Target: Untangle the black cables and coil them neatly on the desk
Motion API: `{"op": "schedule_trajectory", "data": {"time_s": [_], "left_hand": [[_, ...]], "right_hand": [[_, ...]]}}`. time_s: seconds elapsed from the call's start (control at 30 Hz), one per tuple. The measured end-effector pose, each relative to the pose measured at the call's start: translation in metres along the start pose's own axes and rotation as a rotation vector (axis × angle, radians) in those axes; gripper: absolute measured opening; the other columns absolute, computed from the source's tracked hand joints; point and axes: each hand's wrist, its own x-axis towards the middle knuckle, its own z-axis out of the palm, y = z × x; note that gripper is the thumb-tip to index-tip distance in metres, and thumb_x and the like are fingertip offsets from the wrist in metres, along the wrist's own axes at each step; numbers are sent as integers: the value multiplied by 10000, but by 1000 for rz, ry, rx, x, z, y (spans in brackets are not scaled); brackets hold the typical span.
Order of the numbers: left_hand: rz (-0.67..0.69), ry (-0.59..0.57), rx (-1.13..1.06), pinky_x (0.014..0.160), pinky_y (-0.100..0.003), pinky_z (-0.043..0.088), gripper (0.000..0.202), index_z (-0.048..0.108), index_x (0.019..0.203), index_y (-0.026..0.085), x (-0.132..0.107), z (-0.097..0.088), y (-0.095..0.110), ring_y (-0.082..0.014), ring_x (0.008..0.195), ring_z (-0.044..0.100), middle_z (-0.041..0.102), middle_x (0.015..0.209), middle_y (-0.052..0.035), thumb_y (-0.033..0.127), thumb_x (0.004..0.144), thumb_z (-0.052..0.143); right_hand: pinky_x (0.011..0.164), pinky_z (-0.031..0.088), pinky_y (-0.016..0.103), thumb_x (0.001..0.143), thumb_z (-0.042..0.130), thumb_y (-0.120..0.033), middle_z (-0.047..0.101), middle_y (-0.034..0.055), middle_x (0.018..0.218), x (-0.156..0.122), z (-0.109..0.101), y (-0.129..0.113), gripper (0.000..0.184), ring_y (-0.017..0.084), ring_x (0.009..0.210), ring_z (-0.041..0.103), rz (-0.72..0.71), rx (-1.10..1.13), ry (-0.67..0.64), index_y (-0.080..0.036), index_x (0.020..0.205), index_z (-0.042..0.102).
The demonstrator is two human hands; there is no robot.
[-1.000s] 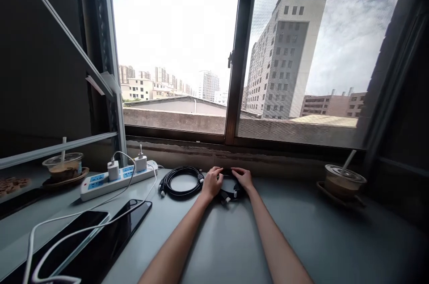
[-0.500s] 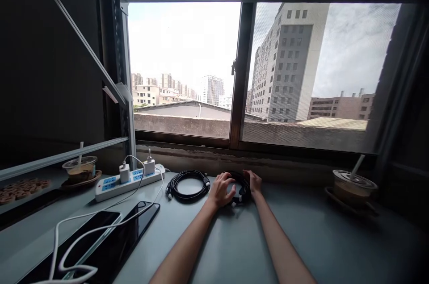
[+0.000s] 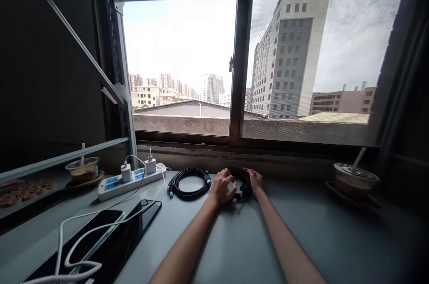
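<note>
A small coil of black cable (image 3: pixel 241 185) lies on the grey desk (image 3: pixel 241 248) near the window. My left hand (image 3: pixel 223 187) curls round the coil's left side, fingers bent on it. My right hand (image 3: pixel 254 179) rests against the coil's right side, fingers curved over the loops. Both hands grip the coil between them. Just left of my left hand, a second, larger coil of black cable (image 3: pixel 189 183) lies flat and untouched.
A white power strip (image 3: pixel 130 180) with two chargers sits at the back left, white cords trailing to a phone (image 3: pixel 87 241) and a dark tablet (image 3: pixel 134 221). Iced drinks stand at the far left (image 3: pixel 82 169) and far right (image 3: pixel 355 178). A window frame (image 3: pixel 238 69) rises behind.
My hands have closed in around the small coil, the left fingers curling further over it. The view has shifted slightly; the larger coil has not moved.
</note>
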Motion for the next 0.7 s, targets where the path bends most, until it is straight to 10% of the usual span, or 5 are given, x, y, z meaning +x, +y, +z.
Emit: {"op": "schedule_trajectory", "data": {"time_s": [0.7], "left_hand": [[-283,20,-18,811,-347,377,234,605,693,171,3,7,-11,-190,859,511,540,868,-65,187,814,406]], "right_hand": [[795,490,349,863,550,-283,609,54,1008,-4,5,2,189,158,893,582,-122,-189,-132,-138,966,614]]}}
